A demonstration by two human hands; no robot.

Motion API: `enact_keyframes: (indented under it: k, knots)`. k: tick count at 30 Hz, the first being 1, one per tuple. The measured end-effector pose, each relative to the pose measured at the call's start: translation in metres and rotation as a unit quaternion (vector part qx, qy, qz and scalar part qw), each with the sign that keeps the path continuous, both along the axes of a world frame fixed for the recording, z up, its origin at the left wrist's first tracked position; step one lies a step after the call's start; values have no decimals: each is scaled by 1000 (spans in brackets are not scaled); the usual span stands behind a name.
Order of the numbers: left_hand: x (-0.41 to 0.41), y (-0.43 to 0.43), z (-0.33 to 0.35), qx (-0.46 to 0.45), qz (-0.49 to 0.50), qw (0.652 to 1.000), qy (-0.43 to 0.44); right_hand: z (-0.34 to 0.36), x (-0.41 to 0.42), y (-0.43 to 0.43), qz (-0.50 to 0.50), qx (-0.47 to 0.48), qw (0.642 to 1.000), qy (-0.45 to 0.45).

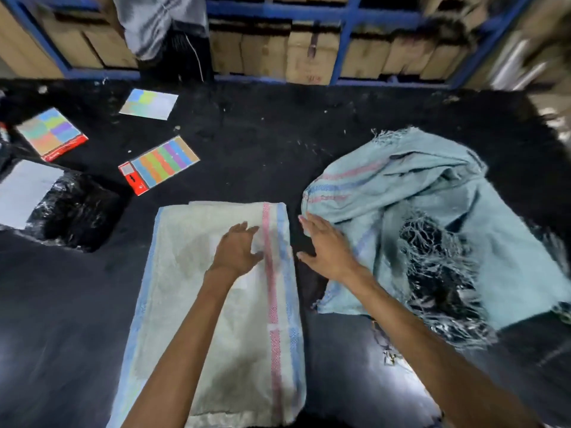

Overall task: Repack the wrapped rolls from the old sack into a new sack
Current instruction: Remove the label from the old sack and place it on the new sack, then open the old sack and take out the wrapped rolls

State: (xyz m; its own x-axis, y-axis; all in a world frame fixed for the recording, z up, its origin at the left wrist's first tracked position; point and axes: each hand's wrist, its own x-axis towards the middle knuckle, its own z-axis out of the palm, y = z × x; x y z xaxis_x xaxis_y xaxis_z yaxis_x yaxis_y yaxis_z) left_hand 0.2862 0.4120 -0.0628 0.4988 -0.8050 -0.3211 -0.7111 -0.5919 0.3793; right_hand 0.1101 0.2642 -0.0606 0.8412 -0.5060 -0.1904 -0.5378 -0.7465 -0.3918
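Pale flat sack (216, 304) under the open left hand (236, 250); open right hand (327, 247) touches the torn, crumpled blue sack (432, 196).

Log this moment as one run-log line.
left hand: open, flat on new sack | right hand: open, at edge of torn old sack | rolls: none moved yet

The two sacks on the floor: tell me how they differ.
The pale sack lies flat and smooth; the blue-green sack is crumpled and heaped. The pale sack's edges look intact; the blue-green sack is torn and frayed, with loose threads hanging. The left hand rests on the pale sack; the right hand is at the blue-green sack's edge. Both carry pink and blue stripes.
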Motion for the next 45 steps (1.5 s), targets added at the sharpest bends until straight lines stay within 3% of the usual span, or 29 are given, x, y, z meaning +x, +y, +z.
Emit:
enact_keyframes:
  k: [4,9,17,25,27,32,34,38,41,45]
  knots:
    - [-55,-77,52,-129,-1,989,66,61,-78,-60,-96,-40,993,-57]
    - [-120,-156,87,-179,40,972,145,111,-153,-126,-201,-66,972,-98]
    - [-166,-234,77,-134,159,954,216,122,-187,-219,-210,-62,970,-101]
    - [-142,-281,52,-13,301,925,231,112,-107,-342,-193,-4,979,-72]
    - [-129,-290,42,0,345,897,278,107,-75,-362,-188,16,982,-19]
    - [-104,-321,8,4,448,785,429,81,-17,-381,-163,123,966,158]
    - [-92,-333,-8,15,468,746,474,62,-13,-379,-135,100,969,179]
    - [-72,-357,-19,40,423,734,530,48,-35,-358,-129,67,988,48]
    - [-73,-373,10,-42,425,709,561,64,-65,-337,-113,52,990,-66]
    - [-76,-379,58,-260,409,558,673,105,-101,-309,-106,94,969,-204]
